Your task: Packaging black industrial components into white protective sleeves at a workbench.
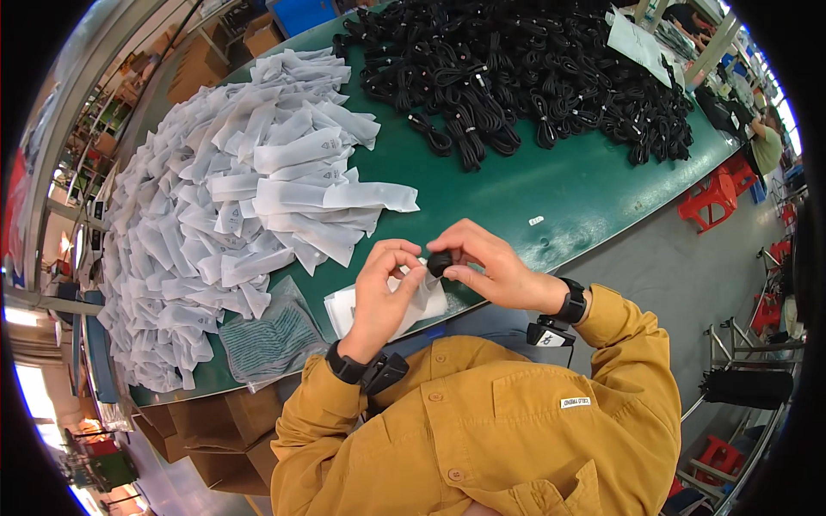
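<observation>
One green desk (490, 202) spans view's middle. Left: large heap of white pouches (215, 189). Far side: wide heap of black coiled cables (508, 73). Near edge: left hand (383, 288), thumb and forefinger pinching white pouch (427, 288); right hand (495, 267) just beside, fingertips pinching small black coil (440, 263) at pouch's upper end.

Bright; soft glare on green bench (486, 196) right of centre; lower-left highlights blown out; edges bend, corners black.

One fisheye head view, from close above, downward over the green table (490, 193).
</observation>
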The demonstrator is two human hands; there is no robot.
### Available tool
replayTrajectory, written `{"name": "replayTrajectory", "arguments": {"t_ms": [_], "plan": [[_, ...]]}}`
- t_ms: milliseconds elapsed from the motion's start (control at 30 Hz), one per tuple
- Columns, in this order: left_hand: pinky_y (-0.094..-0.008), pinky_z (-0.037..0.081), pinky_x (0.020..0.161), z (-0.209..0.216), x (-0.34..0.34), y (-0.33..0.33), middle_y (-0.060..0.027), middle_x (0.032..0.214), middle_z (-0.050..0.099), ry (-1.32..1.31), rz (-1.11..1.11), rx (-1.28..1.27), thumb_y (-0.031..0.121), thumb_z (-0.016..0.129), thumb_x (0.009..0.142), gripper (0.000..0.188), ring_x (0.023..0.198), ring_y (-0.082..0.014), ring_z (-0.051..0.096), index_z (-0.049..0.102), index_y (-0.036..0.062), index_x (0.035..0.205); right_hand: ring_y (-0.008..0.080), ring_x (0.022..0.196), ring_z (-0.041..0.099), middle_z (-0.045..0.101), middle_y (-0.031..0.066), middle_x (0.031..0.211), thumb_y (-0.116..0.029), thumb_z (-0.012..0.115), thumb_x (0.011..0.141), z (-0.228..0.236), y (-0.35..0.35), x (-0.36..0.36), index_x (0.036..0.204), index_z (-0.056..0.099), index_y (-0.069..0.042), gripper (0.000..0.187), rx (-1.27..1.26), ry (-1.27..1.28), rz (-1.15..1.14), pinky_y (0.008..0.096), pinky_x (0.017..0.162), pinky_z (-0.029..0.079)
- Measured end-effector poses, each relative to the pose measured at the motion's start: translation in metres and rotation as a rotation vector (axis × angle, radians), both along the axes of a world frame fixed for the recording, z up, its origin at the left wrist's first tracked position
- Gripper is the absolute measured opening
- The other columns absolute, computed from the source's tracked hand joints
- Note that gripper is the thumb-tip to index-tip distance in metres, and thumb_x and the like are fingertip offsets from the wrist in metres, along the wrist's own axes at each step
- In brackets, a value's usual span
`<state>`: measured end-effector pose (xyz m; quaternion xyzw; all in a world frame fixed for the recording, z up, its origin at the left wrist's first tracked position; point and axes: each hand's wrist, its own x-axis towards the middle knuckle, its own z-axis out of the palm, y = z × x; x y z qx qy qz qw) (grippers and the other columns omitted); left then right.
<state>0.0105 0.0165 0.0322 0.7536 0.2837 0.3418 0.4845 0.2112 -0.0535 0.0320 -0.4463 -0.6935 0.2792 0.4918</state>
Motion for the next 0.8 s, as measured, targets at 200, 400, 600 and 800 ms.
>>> {"name": "replayTrajectory", "arguments": {"t_ms": [200,400,600,800], "plan": [[-0.0227,0.044,0.073,0.019,-0.007,0.036,-0.0002,0.104,0.059,-0.351,-0.071,-0.667,0.009,0.065,0.093,0.008,0.084,-0.006,0.053,0.063,0.0031,0.097,0.0184,0.083,0.058,0.056,0.0111,0.109,-0.005,0.067,0.089,0.03,0.025,0.0,0.11,0.063,-0.004,0.021,0.075,-0.04,0.009,0.0306,0.074,0.05],[-0.0216,0.045,0.071,0.071,-0.033,0.089,0.002,0.094,0.06,-0.396,0.39,-0.112,0.012,0.064,0.094,0.018,0.077,-0.0071,0.053,0.063,0.0031,0.109,0.0328,0.079,0.065,0.062,0.0132,0.095,-0.019,0.067,0.089,-0.009,0.097,0.066,0.104,0.065,-0.004,0.021,0.11,-0.689,-0.608,0.0407,0.066,0.053],[-0.0305,0.05,0.073,0.006,-0.023,0.018,-0.0065,0.094,0.059,0.184,0.059,0.199,0.007,0.072,0.083,0.022,0.083,-0.0191,0.059,0.063,0.0024,0.102,0.0371,0.082,0.065,0.061,0.0149,0.091,-0.025,0.068,0.088,-0.046,0.12,0.096,0.095,0.064,-0.002,0.024,-0.215,-1.03,-0.642,0.0438,0.068,0.055],[-0.0339,0.048,0.066,-0.048,-0.003,-0.014,-0.0106,0.084,0.056,0.279,-0.015,0.508,0.004,0.07,0.083,0.014,0.079,-0.0273,0.06,0.062,0.0007,0.093,0.0306,0.075,0.064,0.058,0.014,0.085,-0.02,0.069,0.087,-0.038,0.077,0.101,0.089,0.062,0.002,0.023,-0.18,-0.783,-0.65,0.0375,0.062,0.053]]}}
